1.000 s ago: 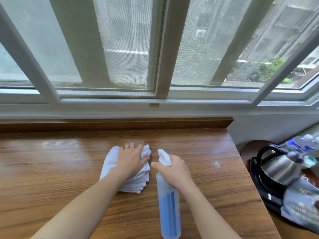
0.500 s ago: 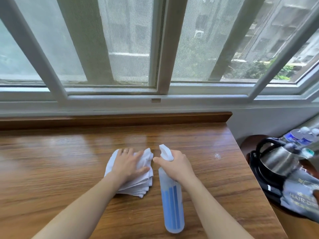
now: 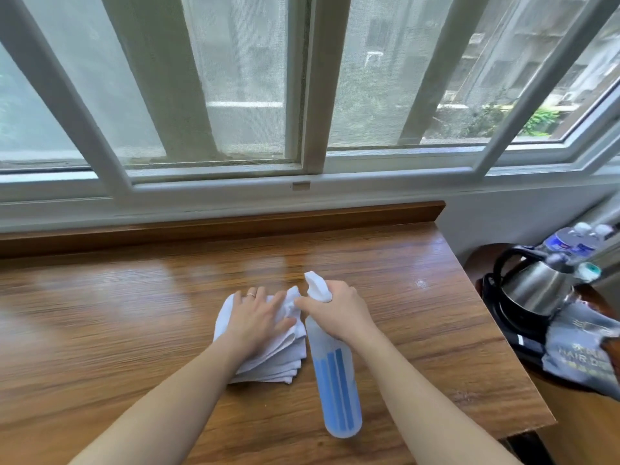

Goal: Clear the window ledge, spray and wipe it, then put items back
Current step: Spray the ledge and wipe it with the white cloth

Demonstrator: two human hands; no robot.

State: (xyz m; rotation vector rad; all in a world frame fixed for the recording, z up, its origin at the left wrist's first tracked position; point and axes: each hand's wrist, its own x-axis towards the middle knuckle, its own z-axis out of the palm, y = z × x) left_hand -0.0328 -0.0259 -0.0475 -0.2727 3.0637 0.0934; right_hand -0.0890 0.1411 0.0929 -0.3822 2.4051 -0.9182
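Fingers point(image 3: 268, 305) of the left hand point(image 3: 258, 322) lie spread flat on the folded cloth point(image 3: 268, 359), gripping nothing; the right hand point(image 3: 337, 313) is wrapped around the spray bottle point(image 3: 335, 391) at its neck. Over the past second both hands have barely shifted, so spraying and wiping look paused or about to start. About two-thirds of the bottle holds blue liquid. Beyond the hands, at 12 o'clock, the wooden ledge point(image 3: 117, 313) lies bare, clearing apparently done. At 3 o'clock a kettle point(image 3: 533, 290) and capped water bottles point(image 3: 570, 241) wait on a side table; the kettle's contents cannot be seen.
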